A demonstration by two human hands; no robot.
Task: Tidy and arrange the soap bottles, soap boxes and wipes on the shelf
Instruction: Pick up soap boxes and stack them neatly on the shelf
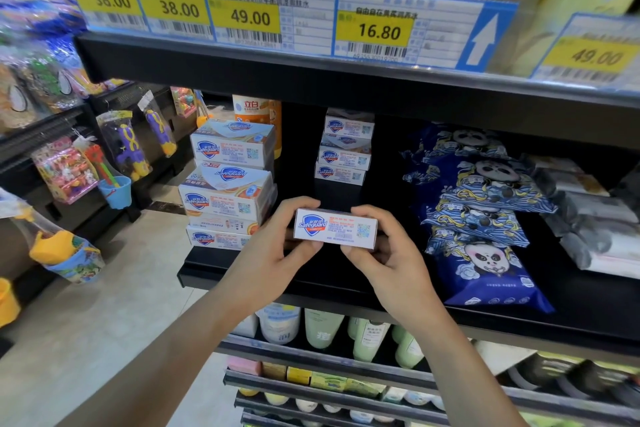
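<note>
Soap box, white cardboard with blue shield logo, is held level in front of the black metal shelf, between both hands. Left hand pinches its left end; right hand pinches its right end. Step in hand: placing one box. Next move probably calls for setting it squarely by the rear stack of matching boxes. Blue panda-print wipes packs lie to the right. Setting: shop aisle, tiled floor.

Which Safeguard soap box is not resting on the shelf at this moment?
The soap box held by the left hand and right hand; the others sit stacked.
</note>
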